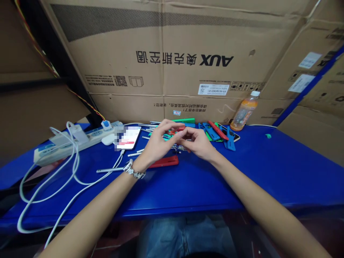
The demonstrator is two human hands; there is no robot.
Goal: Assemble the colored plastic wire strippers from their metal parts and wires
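From my end I see both wrists coming in from five and seven o'clock, taking the fingertips as the dial's centre. The left hand and right hand meet there, thumbs and forefingers pinching a small red plastic piece just above the blue counter. The fingers cover most of it, so I cannot tell its full shape.

To work it well, I would let one hand steady the piece while the other makes small, even adjustments, pressing lightly and tilting it so the covered side shows. I would work low, so that anything slipping drops just beside the hands.

Now my count. One flat red plastic handle with a slot lies at seven o'clock, one long green plastic handle near twelve. I make out at least five slim silver metal rods between seven and eleven. In the jumble at three o'clock: one red plastic handle, at least two blue plastic handles, and green parts too overlapped to count. Past them, one small green plastic scrap. One bright-screened phone lies at nine, one orange drink bottle stands leaning between two and three.
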